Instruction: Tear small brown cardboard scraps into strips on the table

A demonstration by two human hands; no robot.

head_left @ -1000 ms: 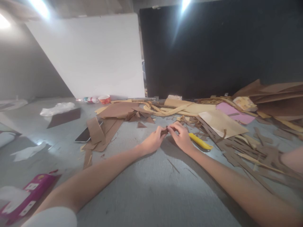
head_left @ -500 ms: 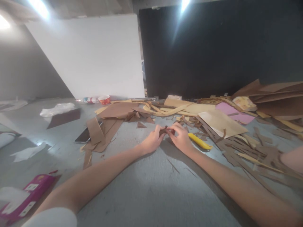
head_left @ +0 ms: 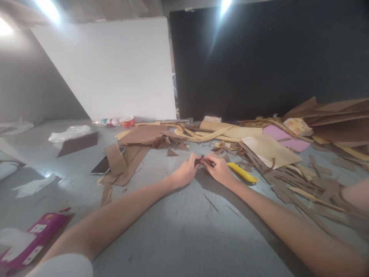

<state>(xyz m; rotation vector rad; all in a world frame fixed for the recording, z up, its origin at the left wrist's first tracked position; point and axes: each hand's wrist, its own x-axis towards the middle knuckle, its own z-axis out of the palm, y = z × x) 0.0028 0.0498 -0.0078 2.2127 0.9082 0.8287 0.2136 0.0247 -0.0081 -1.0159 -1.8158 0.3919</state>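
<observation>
My left hand (head_left: 186, 170) and my right hand (head_left: 216, 167) meet at the middle of the grey table. Between their fingertips they pinch a small dark brown strip (head_left: 201, 158), perhaps leather; most of it is hidden by the fingers. Both hands are closed on it. Just right of my right hand lies a yellow utility knife (head_left: 243, 172), partly behind the wrist. A small brown triangular scrap (head_left: 172, 152) rests beyond my left hand, and thin dark slivers (head_left: 211, 202) lie on the table nearer to me.
At left are a phone (head_left: 100, 164) under brown pieces (head_left: 117, 159), a magenta case (head_left: 43, 238) and white plastic (head_left: 70, 133). Brown strips (head_left: 305, 184) cover the right side, where another person's arm (head_left: 357, 194) reaches in. A red cup (head_left: 127, 122) stands behind.
My right hand has shifted slightly left and its fingers have curled in more around the small brown strip. My left hand has barely moved.
</observation>
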